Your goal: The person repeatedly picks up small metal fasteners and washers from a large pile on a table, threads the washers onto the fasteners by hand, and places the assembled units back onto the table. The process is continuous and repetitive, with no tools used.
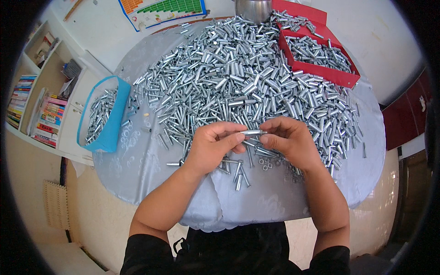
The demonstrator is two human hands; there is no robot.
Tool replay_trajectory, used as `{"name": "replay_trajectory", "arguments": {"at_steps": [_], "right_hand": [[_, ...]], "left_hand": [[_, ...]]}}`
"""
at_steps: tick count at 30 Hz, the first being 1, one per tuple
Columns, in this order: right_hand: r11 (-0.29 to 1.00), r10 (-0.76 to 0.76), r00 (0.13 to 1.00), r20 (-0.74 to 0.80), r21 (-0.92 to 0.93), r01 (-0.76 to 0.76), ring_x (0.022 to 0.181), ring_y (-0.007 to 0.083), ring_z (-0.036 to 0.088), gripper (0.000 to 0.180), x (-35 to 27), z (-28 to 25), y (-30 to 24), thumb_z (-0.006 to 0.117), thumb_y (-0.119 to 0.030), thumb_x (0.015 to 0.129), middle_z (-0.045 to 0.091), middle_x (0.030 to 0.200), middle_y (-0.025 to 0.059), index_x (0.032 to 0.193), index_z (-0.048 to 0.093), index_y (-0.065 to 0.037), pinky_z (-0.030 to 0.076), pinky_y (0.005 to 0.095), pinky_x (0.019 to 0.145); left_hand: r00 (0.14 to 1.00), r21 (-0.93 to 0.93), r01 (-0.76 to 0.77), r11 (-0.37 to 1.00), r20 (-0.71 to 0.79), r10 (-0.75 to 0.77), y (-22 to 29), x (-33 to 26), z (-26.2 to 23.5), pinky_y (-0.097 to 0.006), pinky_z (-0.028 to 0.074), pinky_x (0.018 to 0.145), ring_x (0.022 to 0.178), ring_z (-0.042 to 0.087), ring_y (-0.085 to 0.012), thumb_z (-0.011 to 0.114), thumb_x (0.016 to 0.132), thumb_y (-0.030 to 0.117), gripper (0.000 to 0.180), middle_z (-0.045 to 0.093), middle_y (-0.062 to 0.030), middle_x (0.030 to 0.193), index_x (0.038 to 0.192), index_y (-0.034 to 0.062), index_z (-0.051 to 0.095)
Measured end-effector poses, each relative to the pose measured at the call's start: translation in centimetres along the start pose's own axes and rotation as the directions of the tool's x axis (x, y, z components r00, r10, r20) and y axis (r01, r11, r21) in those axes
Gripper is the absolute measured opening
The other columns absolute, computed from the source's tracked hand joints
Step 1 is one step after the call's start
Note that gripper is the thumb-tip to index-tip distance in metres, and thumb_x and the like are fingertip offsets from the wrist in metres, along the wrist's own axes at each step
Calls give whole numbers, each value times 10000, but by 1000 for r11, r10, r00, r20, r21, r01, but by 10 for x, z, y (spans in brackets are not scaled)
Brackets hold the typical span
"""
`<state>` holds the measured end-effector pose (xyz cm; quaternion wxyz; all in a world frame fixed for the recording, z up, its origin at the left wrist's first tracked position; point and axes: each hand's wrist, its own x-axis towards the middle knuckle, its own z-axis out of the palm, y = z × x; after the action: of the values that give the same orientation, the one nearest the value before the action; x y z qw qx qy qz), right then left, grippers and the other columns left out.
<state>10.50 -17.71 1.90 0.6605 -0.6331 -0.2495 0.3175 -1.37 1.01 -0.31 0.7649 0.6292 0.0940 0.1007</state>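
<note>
Between my two hands a shiny metal expansion bolt [252, 132] is held level, just in front of a large heap of metal parts. My left hand [217, 140] is closed round its left end with thumb and fingers. At the right end, my right hand [288, 139] pinches it; whether a small nut sits between those fingertips is too small to tell. The heap of loose metal sleeves and bolts [229, 73] spreads beyond both hands. Several finished-looking bolts [239, 174] lie on the cloth below my left hand, and loose nuts [265, 163] lie below the right.
A blue fabric bin [106, 137] with metal parts stands at the table's left. At the back right is an open red box [321, 73] full of parts, near a metal pot [253, 10]. A grey cloth [256, 206] covers the round table; a bookshelf [46, 91] is at the left.
</note>
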Motion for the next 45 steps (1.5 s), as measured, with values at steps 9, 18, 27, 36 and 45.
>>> {"name": "replay_trajectory", "arguments": {"at_steps": [9,18,27,36,45], "right_hand": [[499,-141,882,449,-737,456,781,299,631,93,-8,-11,-4,673,-158,772,626,832,87,843,689,-102,507,395,672],[386,-56,859,509,-782,489,781,289,634,110,-14,-6,-7,656,-135,776,609,847,71,883,676,-115,507,405,673],[923,-100,990,-99,-380,55,747,132,647,111,-4,-2,-5,690,-15,822,672,858,67,923,645,-19,510,270,680],[979,-137,985,-103,-165,119,817,108,647,160,-2,5,5,711,24,816,683,896,56,960,644,5,520,247,751],[972,-110,992,-68,-218,92,809,98,636,221,-2,3,5,719,7,819,689,895,47,1033,662,7,515,242,737]], "left_hand": [[998,-37,-23,999,-66,21,1,1,0,-262,555,652,719,675,-144,631,903,28,209,714,-126,950,1104,-22,653],[998,-41,9,999,-61,-11,1,1,0,-264,557,654,732,679,-150,628,906,29,206,711,-127,951,1104,-22,653],[998,-44,11,999,-61,-13,2,0,0,-259,562,646,721,682,-152,631,902,23,208,711,-129,945,1103,-25,656],[999,-23,5,1000,-50,-6,0,0,1,-259,567,656,719,681,-152,632,898,9,202,714,-138,946,1094,-26,663],[999,-25,9,1000,-34,-10,0,-1,1,-268,577,674,743,692,-172,634,895,4,209,711,-153,954,1097,-44,658]]}}
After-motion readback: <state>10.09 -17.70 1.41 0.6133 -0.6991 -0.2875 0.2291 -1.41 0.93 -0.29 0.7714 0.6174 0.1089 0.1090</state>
